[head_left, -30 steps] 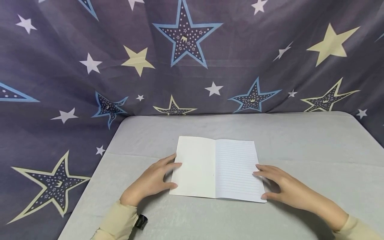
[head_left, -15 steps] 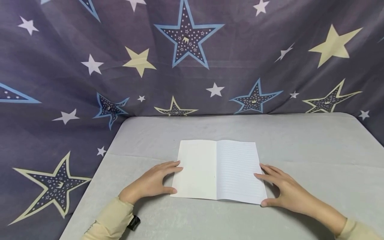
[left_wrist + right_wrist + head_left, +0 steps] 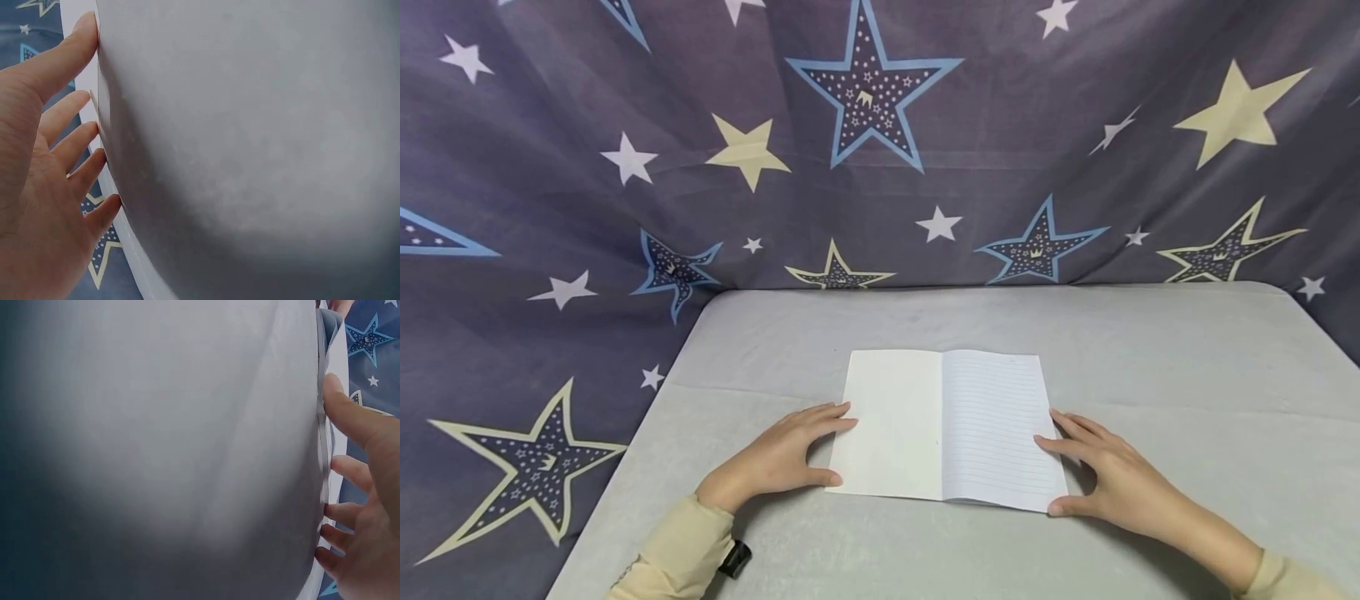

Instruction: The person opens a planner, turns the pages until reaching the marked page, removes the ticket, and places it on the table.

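An open notebook (image 3: 887, 425) lies flat on the grey-covered table, its left page blank and its right page (image 3: 996, 433) ruled with lines. At its left edge rests my left hand (image 3: 775, 454), fingertips on the page margin and thumb near the lower corner. My right hand (image 3: 1120, 475) touches the opposite edge, with the thumb at the lower right corner and the fingers spread farther up. Seen from the left wrist, the left hand (image 3: 53, 169) has its fingers apart and loosely extended. The right wrist view has the right hand (image 3: 369, 506) with thumb and fingertips along the notebook's edge.
The grey cloth surface (image 3: 880, 550) extends around the notebook on all sides. Behind and to the left hangs a dark curtain (image 3: 970, 133) printed with stars. A small black object (image 3: 735, 558) sits at the left sleeve cuff (image 3: 681, 542).
The notebook has shifted slightly toward me, with both hands along its edges. Over the last half second, only the right thumb has slid slightly left at the lower corner.
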The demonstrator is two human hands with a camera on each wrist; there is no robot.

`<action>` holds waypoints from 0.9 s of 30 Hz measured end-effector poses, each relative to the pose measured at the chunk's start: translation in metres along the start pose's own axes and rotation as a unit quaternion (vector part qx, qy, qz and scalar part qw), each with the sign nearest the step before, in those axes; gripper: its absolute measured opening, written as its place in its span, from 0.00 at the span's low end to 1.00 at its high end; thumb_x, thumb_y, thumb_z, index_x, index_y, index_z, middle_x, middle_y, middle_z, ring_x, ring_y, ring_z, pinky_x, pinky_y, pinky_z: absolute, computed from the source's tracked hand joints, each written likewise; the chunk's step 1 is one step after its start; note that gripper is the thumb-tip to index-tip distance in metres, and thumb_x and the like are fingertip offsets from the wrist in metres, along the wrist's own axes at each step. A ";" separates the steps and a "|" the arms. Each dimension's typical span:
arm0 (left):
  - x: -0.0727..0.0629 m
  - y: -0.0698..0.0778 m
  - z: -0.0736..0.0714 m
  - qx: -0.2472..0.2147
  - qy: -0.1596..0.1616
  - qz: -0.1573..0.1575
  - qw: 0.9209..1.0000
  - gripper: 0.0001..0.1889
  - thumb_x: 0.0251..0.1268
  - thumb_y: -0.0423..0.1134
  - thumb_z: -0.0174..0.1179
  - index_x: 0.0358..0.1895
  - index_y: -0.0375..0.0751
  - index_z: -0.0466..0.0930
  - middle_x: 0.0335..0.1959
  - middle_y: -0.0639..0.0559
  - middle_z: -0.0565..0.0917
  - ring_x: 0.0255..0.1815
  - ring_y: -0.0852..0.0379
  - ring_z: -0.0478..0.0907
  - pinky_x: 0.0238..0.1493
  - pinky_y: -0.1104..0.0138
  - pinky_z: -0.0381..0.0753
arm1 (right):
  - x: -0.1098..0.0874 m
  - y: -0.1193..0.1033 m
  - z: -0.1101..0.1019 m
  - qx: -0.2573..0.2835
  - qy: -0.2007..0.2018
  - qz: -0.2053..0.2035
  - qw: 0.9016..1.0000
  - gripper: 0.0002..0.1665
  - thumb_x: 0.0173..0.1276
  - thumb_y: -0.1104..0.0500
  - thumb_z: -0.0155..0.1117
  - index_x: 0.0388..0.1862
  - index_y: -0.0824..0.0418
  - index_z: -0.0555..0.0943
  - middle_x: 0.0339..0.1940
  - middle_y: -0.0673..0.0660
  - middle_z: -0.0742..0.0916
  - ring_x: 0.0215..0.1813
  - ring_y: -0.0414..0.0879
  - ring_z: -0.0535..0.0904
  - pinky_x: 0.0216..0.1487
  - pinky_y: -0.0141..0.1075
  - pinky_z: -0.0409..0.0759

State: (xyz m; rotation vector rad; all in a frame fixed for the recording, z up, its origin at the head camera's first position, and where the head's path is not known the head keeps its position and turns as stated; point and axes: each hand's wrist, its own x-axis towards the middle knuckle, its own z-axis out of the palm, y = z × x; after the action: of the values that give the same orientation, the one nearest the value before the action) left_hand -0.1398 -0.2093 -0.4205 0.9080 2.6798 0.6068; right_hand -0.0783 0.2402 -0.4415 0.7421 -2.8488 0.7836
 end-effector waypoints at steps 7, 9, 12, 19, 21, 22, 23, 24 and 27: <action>-0.001 0.000 -0.001 -0.004 -0.005 0.001 1.000 0.39 0.56 0.54 0.71 0.71 0.47 0.71 0.76 0.47 0.64 0.76 0.41 0.57 0.70 0.39 0.58 | 0.002 -0.007 0.001 -0.027 0.023 0.013 0.999 0.42 0.47 0.35 0.78 0.58 0.55 0.84 0.68 0.66 0.76 0.67 0.65 0.69 0.59 0.64 0.68; -0.001 0.001 -0.001 -0.005 -0.006 0.002 1.000 0.39 0.56 0.54 0.71 0.71 0.47 0.71 0.76 0.47 0.64 0.76 0.41 0.57 0.70 0.39 0.58 | 0.002 -0.009 0.001 -0.036 0.025 0.018 0.999 0.43 0.47 0.34 0.78 0.58 0.55 0.84 0.67 0.66 0.77 0.66 0.66 0.70 0.60 0.64 0.67; -0.001 0.001 -0.001 -0.004 -0.007 0.003 1.000 0.39 0.56 0.53 0.71 0.71 0.47 0.71 0.76 0.47 0.63 0.76 0.41 0.57 0.70 0.39 0.58 | 0.003 -0.010 0.001 -0.050 0.021 0.019 0.998 0.46 0.44 0.33 0.78 0.59 0.57 0.84 0.67 0.67 0.77 0.66 0.66 0.71 0.60 0.63 0.68; 0.000 0.001 0.000 0.000 -0.005 0.005 1.000 0.39 0.56 0.53 0.71 0.71 0.48 0.71 0.76 0.47 0.63 0.76 0.41 0.57 0.71 0.40 0.58 | 0.005 -0.006 0.001 -0.064 0.026 -0.023 0.997 0.51 0.37 0.31 0.78 0.59 0.59 0.84 0.69 0.68 0.75 0.67 0.66 0.70 0.56 0.63 0.72; 0.000 0.000 0.000 -0.001 -0.004 0.005 1.000 0.38 0.56 0.53 0.72 0.71 0.48 0.71 0.76 0.47 0.63 0.76 0.41 0.57 0.71 0.40 0.58 | 0.006 -0.006 0.002 -0.073 0.040 -0.038 0.996 0.49 0.39 0.31 0.77 0.56 0.59 0.85 0.68 0.66 0.76 0.66 0.65 0.70 0.56 0.60 0.73; 0.000 0.000 0.000 -0.001 -0.004 0.005 1.000 0.38 0.56 0.53 0.72 0.71 0.47 0.71 0.76 0.47 0.63 0.76 0.41 0.57 0.70 0.40 0.58 | 0.007 -0.006 0.003 -0.078 0.045 -0.045 0.995 0.47 0.40 0.31 0.77 0.55 0.59 0.86 0.68 0.65 0.76 0.66 0.65 0.71 0.57 0.59 0.73; 0.000 0.000 0.000 -0.001 -0.004 0.005 1.000 0.38 0.56 0.53 0.72 0.71 0.47 0.71 0.76 0.47 0.63 0.76 0.41 0.57 0.70 0.40 0.58 | 0.008 -0.007 0.003 -0.085 0.052 -0.050 0.994 0.46 0.40 0.32 0.76 0.54 0.59 0.87 0.67 0.65 0.77 0.66 0.64 0.72 0.56 0.58 0.73; -0.001 0.000 0.001 -0.002 -0.005 0.005 1.000 0.38 0.56 0.53 0.71 0.71 0.47 0.71 0.76 0.47 0.63 0.76 0.41 0.57 0.71 0.40 0.58 | 0.009 -0.007 0.004 -0.090 0.057 -0.053 0.993 0.44 0.41 0.31 0.76 0.53 0.59 0.87 0.67 0.64 0.78 0.65 0.64 0.72 0.56 0.58 0.73; -0.001 0.000 0.000 -0.003 -0.006 0.005 1.000 0.38 0.57 0.53 0.71 0.71 0.47 0.71 0.76 0.47 0.63 0.76 0.40 0.57 0.71 0.40 0.58 | 0.012 -0.009 0.005 -0.098 0.067 -0.042 0.992 0.44 0.41 0.33 0.77 0.53 0.59 0.87 0.65 0.66 0.79 0.64 0.65 0.73 0.57 0.59 0.73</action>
State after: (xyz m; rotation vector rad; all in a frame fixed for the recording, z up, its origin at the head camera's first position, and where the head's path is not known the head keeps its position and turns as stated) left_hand -0.1393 -0.2099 -0.4205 0.9199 2.6623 0.6093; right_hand -0.0844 0.2262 -0.4390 0.7446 -2.7053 0.5114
